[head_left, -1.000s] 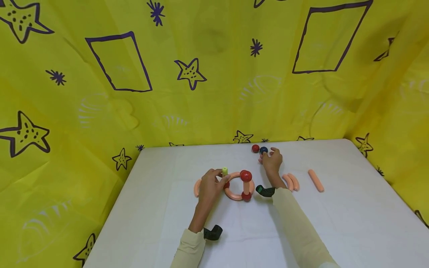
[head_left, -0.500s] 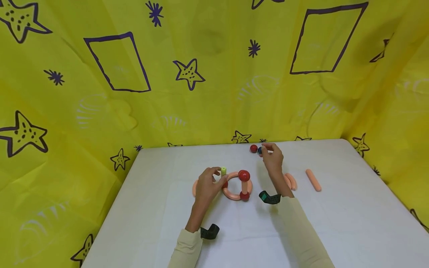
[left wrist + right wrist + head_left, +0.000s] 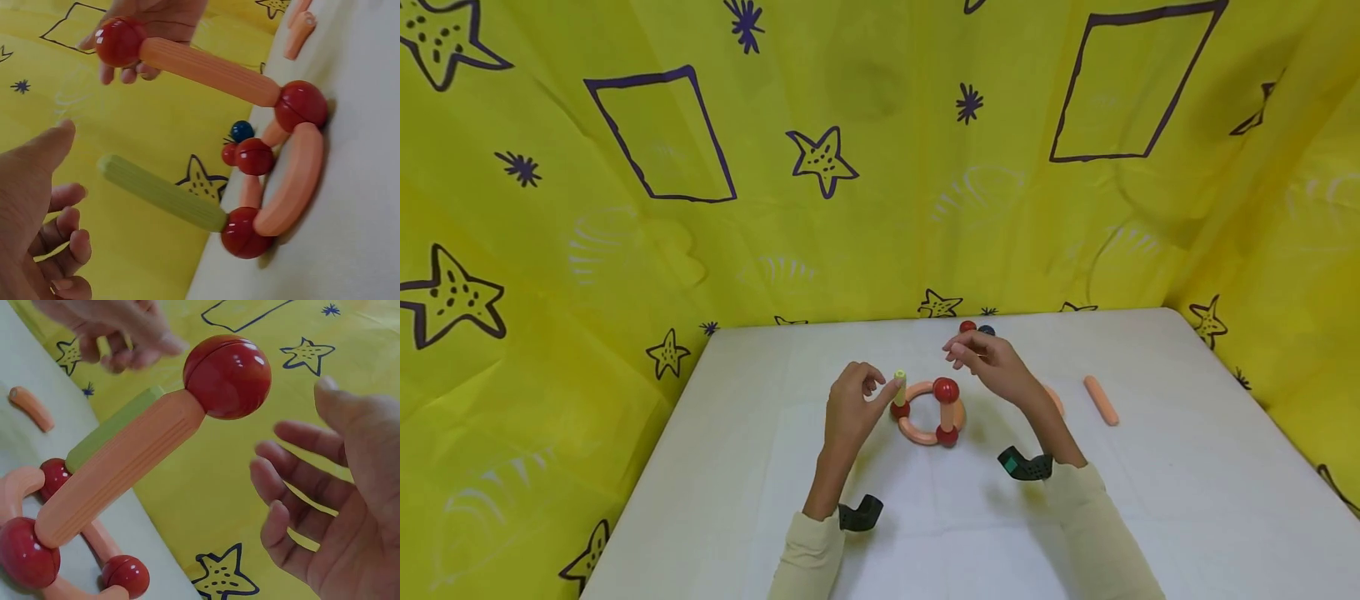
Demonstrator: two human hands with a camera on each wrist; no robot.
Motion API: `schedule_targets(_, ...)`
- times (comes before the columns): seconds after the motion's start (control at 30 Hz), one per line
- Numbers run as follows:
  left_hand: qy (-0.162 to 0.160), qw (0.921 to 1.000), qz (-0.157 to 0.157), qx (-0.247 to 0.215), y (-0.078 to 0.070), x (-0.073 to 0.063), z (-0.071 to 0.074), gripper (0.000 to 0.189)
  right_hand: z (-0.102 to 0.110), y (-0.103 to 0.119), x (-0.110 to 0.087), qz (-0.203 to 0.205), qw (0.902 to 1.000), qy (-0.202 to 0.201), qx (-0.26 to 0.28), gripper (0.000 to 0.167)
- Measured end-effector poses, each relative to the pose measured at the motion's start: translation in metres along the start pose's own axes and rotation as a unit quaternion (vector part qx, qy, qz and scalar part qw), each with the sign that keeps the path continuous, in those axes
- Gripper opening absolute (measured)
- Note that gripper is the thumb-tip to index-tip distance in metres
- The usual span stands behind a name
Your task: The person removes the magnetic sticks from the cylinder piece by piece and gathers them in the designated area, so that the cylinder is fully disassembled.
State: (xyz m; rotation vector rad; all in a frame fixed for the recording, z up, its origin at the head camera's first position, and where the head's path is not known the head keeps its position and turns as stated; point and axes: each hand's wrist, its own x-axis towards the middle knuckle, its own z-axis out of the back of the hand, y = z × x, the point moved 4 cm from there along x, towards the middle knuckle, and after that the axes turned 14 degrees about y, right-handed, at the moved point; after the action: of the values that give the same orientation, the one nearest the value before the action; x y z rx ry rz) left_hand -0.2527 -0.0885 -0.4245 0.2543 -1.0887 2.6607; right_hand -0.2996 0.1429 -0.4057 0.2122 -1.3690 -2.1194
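Observation:
A ring of curved peach sticks (image 3: 917, 434) joined by red balls (image 3: 29, 553) lies on the table. From it rise a green stick (image 3: 164, 194) and a straight peach stick (image 3: 209, 70), the latter topped by a red ball (image 3: 946, 389). My left hand (image 3: 850, 408) is just left of the green stick, fingers loosely bent; the left wrist view shows a gap between them. My right hand (image 3: 996, 367) hovers behind and right of the ring, fingers apart and holding nothing in the right wrist view.
At the far table edge sit a loose red ball (image 3: 967, 326) and a blue ball (image 3: 242, 130). A straight peach stick (image 3: 1101, 400) lies to the right. Beside my right forearm, a curved peach piece (image 3: 1055, 399) is partly hidden. A yellow patterned sheet (image 3: 880, 208) surrounds the table (image 3: 940, 550).
My right hand has come away from the blue ball, moving left and nearer the ring. My left hand has drawn slightly back from the green stick. The joined pieces stay in place.

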Motion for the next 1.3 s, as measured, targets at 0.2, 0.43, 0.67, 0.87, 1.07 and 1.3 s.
schedule_targets(0.2,0.102,0.9865,-0.126,-0.02,-0.01,-0.003,0.007,0.019,-0.007,0.004,-0.009,0.042,0.9972,0.062,-0.007,0.024)
schedule_targets(0.43,0.247,0.956,-0.158,-0.014,-0.026,-0.005,-0.01,0.02,-0.014,0.009,-0.014,0.058,0.9925,0.104,-0.028,0.031)
schedule_targets(0.67,0.262,0.9615,-0.082,-0.012,-0.033,-0.007,-0.03,0.029,-0.017,0.014,-0.019,0.054,0.9897,0.112,-0.071,0.039)
schedule_targets(0.87,0.226,0.9725,-0.05,-0.027,-0.033,-0.01,-0.044,0.031,-0.023,0.017,-0.023,0.056,0.9865,0.115,-0.102,0.044)
schedule_targets(1.07,0.204,0.9768,-0.022,-0.061,-0.03,-0.01,-0.052,0.034,-0.026,0.015,-0.025,0.044,0.9871,0.116,-0.101,0.045)
schedule_targets(1.3,0.179,0.9802,-0.048,-0.068,-0.031,-0.009,-0.063,0.035,-0.025,0.016,-0.027,0.036,0.9887,0.103,-0.103,0.038)
